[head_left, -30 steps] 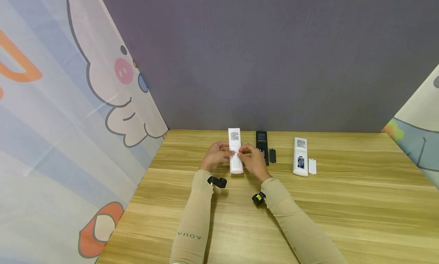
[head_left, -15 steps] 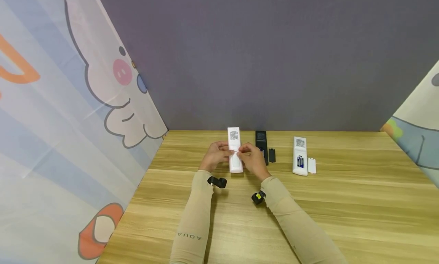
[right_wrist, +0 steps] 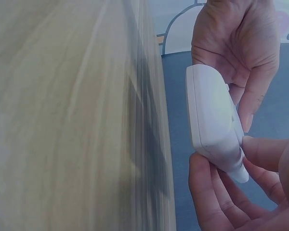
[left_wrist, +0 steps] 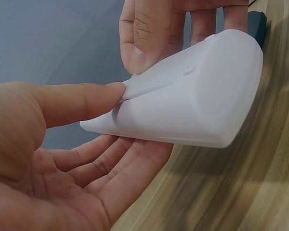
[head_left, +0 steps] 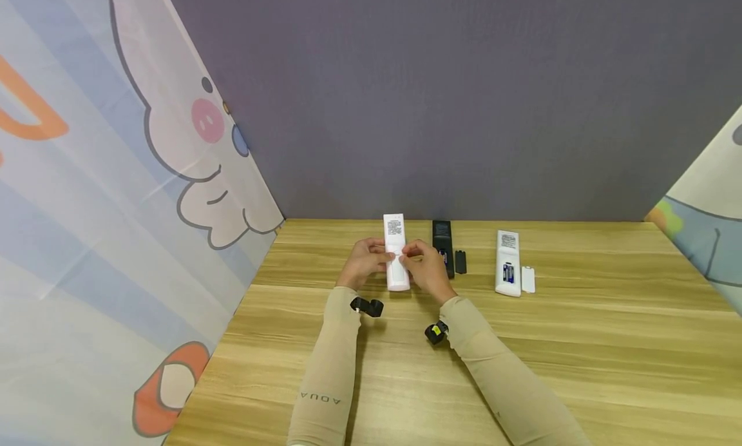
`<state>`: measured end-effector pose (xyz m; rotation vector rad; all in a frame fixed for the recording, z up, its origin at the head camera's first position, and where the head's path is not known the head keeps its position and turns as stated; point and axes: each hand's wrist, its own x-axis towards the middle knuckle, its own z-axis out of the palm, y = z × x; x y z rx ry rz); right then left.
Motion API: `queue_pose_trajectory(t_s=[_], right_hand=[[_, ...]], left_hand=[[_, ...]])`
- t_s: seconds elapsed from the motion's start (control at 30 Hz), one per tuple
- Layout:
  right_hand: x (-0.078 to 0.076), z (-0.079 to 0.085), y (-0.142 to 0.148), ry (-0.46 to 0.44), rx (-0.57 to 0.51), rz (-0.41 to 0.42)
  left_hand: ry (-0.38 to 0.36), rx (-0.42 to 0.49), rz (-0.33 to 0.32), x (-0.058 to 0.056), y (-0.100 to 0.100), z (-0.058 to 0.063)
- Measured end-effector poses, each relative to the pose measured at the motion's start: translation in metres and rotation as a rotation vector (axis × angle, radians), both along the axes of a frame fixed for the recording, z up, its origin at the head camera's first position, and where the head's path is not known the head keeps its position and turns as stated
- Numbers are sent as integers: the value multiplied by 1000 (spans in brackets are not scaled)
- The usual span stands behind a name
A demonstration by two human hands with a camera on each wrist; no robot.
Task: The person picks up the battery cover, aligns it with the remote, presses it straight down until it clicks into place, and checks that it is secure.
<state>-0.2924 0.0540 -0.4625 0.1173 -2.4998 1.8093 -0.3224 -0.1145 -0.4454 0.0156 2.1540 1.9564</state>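
Observation:
A white remote control (head_left: 394,230) is held above the table with its labelled back facing up. My left hand (head_left: 361,265) grips its left side, thumb on the back and fingers beneath, as the left wrist view shows. From the other side my right hand (head_left: 429,271) holds it too, its thumb tip (right_wrist: 254,147) on the back and its fingers curled under. Both thumbs press near the upper end of the white battery cover (left_wrist: 156,79), which lies on the remote's back. A dark gap shows along the cover's edge by the left thumb.
Right of the hands lie a black remote (head_left: 442,233), partly hidden by my right hand, and its black cover (head_left: 460,262). Farther right, another white remote (head_left: 507,256) lies with batteries (head_left: 508,274) in its uncovered compartment, beside a white cover (head_left: 528,280). A grey panel (head_left: 435,111) stands behind.
The white remote has shifted very slightly left and up in the head view, along with the hands. Both hands keep their hold on it.

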Motion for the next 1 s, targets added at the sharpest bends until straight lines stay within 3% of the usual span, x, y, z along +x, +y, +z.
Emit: queue_pose_trajectory(t_s=[1.0], right_hand=[[-1, 2, 0, 3, 25, -29]], left_hand=[[4, -8, 7, 0, 3, 0]])
